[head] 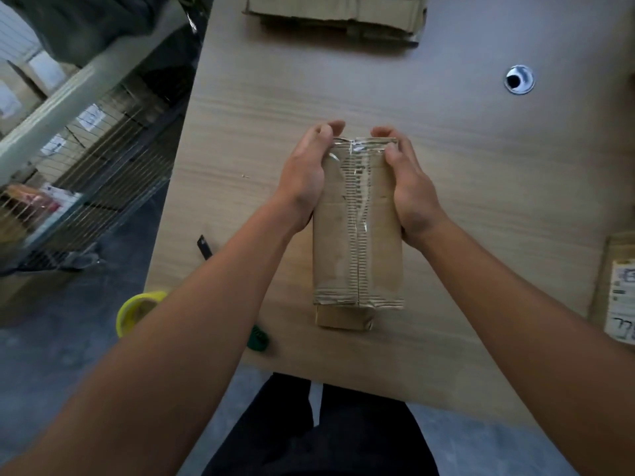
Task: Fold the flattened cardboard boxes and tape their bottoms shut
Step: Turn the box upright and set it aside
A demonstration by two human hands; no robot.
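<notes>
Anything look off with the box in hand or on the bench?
Yes: the box held between left hand and right hand is worn. Outer paper is stripped along the centre seam, baring the fluting, and the clear tape at the far end is wrinkled. Near edge frayed too.

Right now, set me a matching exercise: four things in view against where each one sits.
Things:
1. taped box
2. flattened cardboard stack
3. yellow tape roll
4. cable hole

Places:
A. far right of the table
B. between the left hand and the right hand
C. by the table's near left corner
D. at the table's far edge

Pairs: 1-B, 2-D, 3-C, 4-A
</notes>
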